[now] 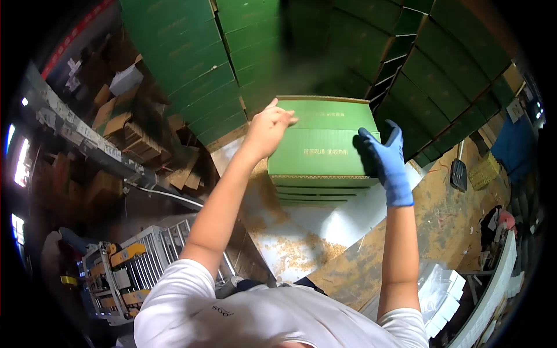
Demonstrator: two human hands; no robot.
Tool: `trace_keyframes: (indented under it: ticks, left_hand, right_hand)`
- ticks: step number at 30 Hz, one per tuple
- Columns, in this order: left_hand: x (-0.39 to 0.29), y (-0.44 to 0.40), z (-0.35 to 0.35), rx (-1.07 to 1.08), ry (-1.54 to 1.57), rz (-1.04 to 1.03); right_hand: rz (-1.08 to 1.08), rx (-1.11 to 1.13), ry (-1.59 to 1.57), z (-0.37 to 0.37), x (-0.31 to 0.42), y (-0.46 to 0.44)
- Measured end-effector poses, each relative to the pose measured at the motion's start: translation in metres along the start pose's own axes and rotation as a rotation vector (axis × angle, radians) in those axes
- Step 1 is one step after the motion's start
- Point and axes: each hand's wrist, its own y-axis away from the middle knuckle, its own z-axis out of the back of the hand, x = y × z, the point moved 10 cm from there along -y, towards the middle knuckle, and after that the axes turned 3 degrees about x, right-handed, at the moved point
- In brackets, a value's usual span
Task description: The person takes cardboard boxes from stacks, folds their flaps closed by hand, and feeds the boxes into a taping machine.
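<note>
A closed green box (pixel 319 142) with pale lettering tops a low stack of green boxes in the middle of the view. My bare left hand (pixel 270 129) is at the upper left edge of this box, its fingers bent over the top with gaps between them, holding nothing. On my right hand (pixel 387 152) is a blue glove. Its thumb and fingers are spread beside the box's right edge, and nothing is gripped in it. Whether either hand touches the cardboard is hard to tell.
Tall stacks of green boxes (pixel 191 64) rise behind and at both sides. Flattened cardboard (pixel 136 136) lies at the left, above a metal roller frame (pixel 142 261). A black shovel (pixel 459 174) is at the right. White packages (pixel 444 298) sit at the lower right.
</note>
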Motion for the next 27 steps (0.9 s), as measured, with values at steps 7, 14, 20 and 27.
trace_keyframes:
  ticks: [7,14,20,27]
  left_hand:
    - [0.019,0.030,-0.005,-0.307,0.600,0.412]
    - [-0.042,0.080,0.055,-0.484,0.945,-0.023]
    - [-0.027,0.279,0.167,-0.714,0.562,0.079]
    - [0.191,0.632,0.190,-0.803,0.303,0.690]
  right_hand:
    - [-0.060,0.381,-0.154,-0.030,-0.011,-0.032]
    - [0.209,0.183,-0.212,-0.011,0.120,0.032]
    - [0.413,0.226,0.000,-0.141,0.144,0.147]
    - [-0.204,0.824,-0.416,-0.489,-0.081,0.322]
